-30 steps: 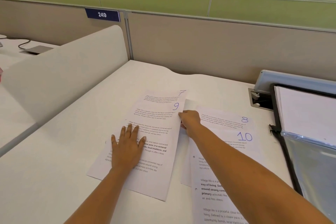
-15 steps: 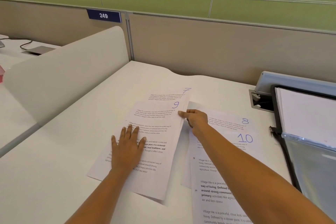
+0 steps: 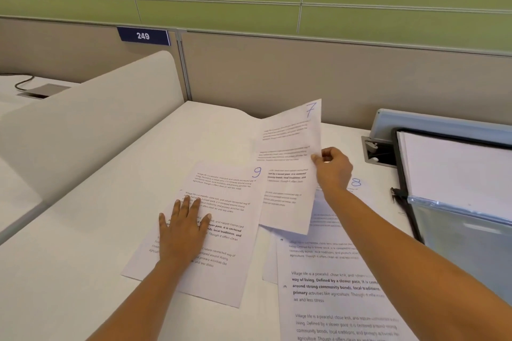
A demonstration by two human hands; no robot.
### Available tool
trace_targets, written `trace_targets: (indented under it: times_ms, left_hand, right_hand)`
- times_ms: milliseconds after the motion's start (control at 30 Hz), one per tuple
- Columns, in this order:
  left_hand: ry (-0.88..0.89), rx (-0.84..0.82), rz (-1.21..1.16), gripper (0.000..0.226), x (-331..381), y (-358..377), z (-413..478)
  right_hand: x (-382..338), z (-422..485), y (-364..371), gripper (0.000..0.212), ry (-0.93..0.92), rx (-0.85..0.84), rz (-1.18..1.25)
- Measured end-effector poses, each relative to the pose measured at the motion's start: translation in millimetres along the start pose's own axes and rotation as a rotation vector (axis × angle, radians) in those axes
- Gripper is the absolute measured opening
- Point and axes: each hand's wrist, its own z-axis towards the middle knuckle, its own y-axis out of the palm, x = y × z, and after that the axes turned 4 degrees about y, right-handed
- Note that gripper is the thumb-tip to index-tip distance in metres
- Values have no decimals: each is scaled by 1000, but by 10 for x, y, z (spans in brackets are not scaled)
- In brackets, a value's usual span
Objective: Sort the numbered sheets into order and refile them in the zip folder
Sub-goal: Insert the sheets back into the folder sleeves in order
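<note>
sheet 7 pinched in right hand | left hand flat on sheet 9 | zip folder near sheet 8

L hand flat, palm down; R hand up, fingers in pinch

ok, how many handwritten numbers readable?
3: 7 on the lifted sheet, 9 on the sheet under the left hand, 8 right of the right hand. Others may be hidden.

On the bench, sheet 9 lies at the left under the flat left grip, sheet 7 hangs tilted in the right grip just right of and behind it, over the pile holding sheet 8, with the zip folder farthest right.
</note>
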Motion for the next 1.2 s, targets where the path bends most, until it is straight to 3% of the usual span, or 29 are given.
trace_targets:
  times_ms: [200,433,767,1200]
  left_hand:
    - [-60,-39,-10,54,109,-77,16]
    - [12,-46,-94,51,684,-65,-162]
    - [274,-86,-380,49,2191,201,-782]
    - [552,-199,-328,45,3945,604,-1725]
  right_hand:
    - [131,125,-509,17,-17,184,96]
    - [438,155,-1229,18,73,434,158]
    - [1019,132,-2636,18,236,634,251]
    - [1996,48,-4425,21,297,813,273]
